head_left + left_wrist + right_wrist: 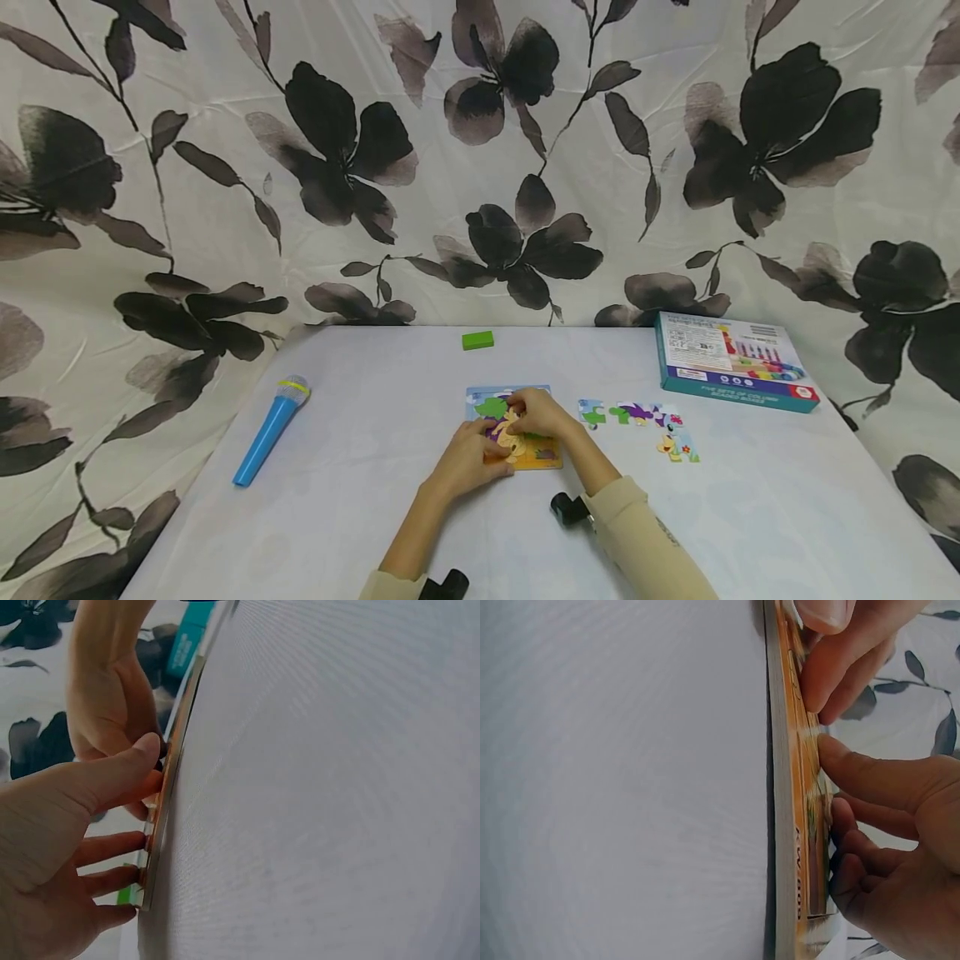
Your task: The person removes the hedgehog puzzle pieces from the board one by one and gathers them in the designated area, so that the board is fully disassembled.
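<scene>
A jigsaw puzzle board (546, 459) with an orange lower edge and a cartoon picture lies flat on the white table. My left hand (467, 458) rests at its left side, fingers spread and fingertips on the picture; the left wrist view shows them along the board's edge (171, 776). From the right, my right hand (542, 414) reaches over the upper part. Its thumb (840, 752) and bent fingers touch the picture surface (814, 802) in the right wrist view. I cannot tell whether a piece sits between them.
Loose puzzle pieces (637, 413) lie right of the board, with several more near a small yellow figure piece (667, 447). A green block (477, 340) is behind the board. A blue toy microphone (272, 429) lies left; a teal-edged box (735, 358) stands at the back right.
</scene>
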`<state>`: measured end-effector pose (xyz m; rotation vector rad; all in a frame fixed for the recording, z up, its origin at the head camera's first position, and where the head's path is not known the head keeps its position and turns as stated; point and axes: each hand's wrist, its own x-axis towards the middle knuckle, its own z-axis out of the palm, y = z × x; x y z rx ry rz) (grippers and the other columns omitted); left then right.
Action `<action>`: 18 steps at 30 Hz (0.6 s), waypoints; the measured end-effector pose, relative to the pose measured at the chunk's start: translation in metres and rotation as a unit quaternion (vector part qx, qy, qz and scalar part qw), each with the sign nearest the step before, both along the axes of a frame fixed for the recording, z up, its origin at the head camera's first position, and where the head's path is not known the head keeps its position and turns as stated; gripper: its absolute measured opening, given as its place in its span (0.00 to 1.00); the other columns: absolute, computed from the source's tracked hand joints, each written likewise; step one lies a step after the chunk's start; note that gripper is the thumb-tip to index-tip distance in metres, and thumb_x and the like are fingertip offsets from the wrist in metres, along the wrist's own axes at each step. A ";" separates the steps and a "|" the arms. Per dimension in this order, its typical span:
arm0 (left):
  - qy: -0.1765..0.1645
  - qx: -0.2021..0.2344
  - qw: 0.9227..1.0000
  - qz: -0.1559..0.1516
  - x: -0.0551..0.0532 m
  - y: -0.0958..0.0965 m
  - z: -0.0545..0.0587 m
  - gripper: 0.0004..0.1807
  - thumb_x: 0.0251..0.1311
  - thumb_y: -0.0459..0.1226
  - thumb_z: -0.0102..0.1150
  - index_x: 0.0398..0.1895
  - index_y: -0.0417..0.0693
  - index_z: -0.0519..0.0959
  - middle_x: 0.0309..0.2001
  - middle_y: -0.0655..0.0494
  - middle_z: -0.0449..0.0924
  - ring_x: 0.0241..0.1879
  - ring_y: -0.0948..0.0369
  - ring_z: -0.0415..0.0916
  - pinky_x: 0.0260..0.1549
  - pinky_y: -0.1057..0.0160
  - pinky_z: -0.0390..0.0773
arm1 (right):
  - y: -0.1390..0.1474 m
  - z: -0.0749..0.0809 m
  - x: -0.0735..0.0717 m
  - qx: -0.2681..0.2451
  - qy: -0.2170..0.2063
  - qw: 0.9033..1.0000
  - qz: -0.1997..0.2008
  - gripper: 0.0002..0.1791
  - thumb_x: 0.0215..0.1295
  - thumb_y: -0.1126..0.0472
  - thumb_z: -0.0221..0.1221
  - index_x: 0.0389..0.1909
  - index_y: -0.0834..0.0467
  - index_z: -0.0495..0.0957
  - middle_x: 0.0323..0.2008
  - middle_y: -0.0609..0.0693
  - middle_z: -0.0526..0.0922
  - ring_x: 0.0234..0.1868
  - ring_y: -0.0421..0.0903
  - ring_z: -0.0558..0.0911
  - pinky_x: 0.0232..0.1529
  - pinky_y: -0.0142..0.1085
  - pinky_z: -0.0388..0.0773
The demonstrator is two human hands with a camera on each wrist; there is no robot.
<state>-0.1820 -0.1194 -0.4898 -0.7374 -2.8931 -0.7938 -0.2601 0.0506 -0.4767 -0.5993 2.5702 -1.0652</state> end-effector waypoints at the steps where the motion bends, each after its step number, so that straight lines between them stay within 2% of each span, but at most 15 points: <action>1: -0.006 0.001 1.000 0.001 0.000 0.000 0.000 0.16 0.49 0.46 0.69 0.39 0.47 0.87 0.57 0.41 0.73 0.56 0.46 0.68 0.57 0.48 0.67 | 0.000 0.000 0.000 -0.002 -0.006 1.000 -0.003 0.27 0.49 0.66 0.69 0.51 0.70 0.75 0.35 0.52 0.78 0.36 0.45 0.75 0.41 0.36 0.76; 7: -0.029 -0.001 1.000 0.008 0.000 0.001 -0.002 0.19 0.50 0.50 0.68 0.42 0.49 0.86 0.59 0.41 0.71 0.57 0.46 0.66 0.57 0.47 0.67 | -0.001 0.001 -0.001 -0.007 -0.023 1.000 -0.015 0.23 0.49 0.67 0.70 0.46 0.68 0.76 0.31 0.50 0.75 0.33 0.44 0.71 0.38 0.34 0.74; 18: -0.019 -0.006 1.000 0.008 0.001 0.000 -0.001 0.20 0.49 0.52 0.68 0.41 0.51 0.86 0.58 0.42 0.72 0.57 0.47 0.66 0.57 0.48 0.66 | -0.002 0.001 -0.001 -0.017 -0.040 0.999 -0.031 0.23 0.48 0.69 0.70 0.46 0.68 0.74 0.30 0.51 0.73 0.32 0.45 0.70 0.36 0.34 0.72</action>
